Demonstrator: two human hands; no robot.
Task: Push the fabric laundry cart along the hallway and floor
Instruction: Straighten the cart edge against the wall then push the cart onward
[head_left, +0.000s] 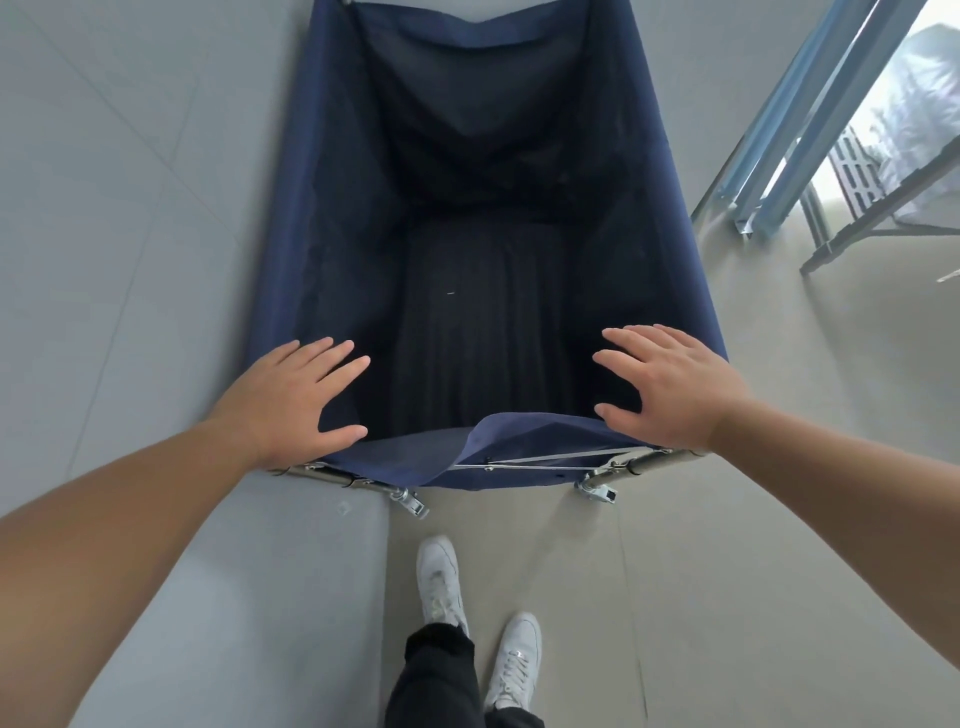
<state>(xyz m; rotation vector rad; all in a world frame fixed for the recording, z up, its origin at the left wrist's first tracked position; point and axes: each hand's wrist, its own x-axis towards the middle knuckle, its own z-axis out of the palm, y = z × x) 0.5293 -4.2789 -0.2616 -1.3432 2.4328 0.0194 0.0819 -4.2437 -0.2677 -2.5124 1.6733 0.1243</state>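
**Two spread hands on the near rim of a blue laundry cart**

Two hands sit at the near end of the fabric laundry cart (483, 208), a deep bag of dark blue cloth hung on a metal frame (660, 460). The cart stands on the floor (779, 519) close along the grey wall (104, 208) at the left, its long side running away from the person. The inside is dark, and what shows at the bottom looks like pleated dark cloth.

The left hand (296, 395) lies at the near left corner of the rim, fingers straight and fanned, thumb stretched out over the cloth edge. The right hand (670, 387) lies at the near right corner the same way, fingers spread, thumb on the sagging fabric flap. Neither hand curls round the frame.

Under the near edge two caster wheels (597, 488) show. Just behind the cart stand the person's white shoes (441, 577) and dark trousers (441, 680). At the far right, pale blue metal posts (810, 104) lean beside a dark-legged stand (852, 228).
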